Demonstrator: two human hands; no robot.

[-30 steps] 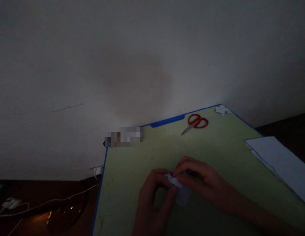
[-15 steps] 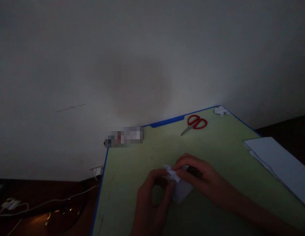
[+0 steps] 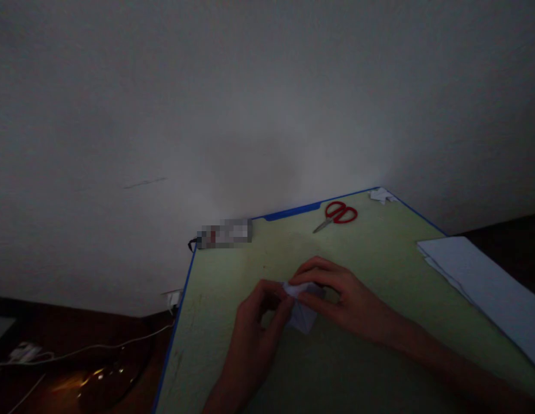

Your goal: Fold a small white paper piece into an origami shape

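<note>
A small piece of folded white paper (image 3: 304, 319) is held between both hands above the pale green table (image 3: 233, 287). My left hand (image 3: 261, 322) pinches its left edge between thumb and fingers. On the upper part of the paper, my right hand (image 3: 336, 287) closes its thumb and index finger from the right. The lower part hangs free as a creased, pointed flap. Fingers cover part of the folds, and the light is dim. Beyond the hands lie scissors (image 3: 336, 215) with red handles, blades pointing towards the lower left.
White paper sheets (image 3: 478, 276) lie at the table's right side. A small folded paper piece (image 3: 381, 195) rests in the far right corner. A blurred-out object (image 3: 226, 233) sits at the far left corner. White cables (image 3: 120, 346) run along the floor at left.
The upper folds that stood up between the fingers are now pressed flatter under the right fingertips. Both hands and the paper appear slightly further left and up; the view has shifted a little.
</note>
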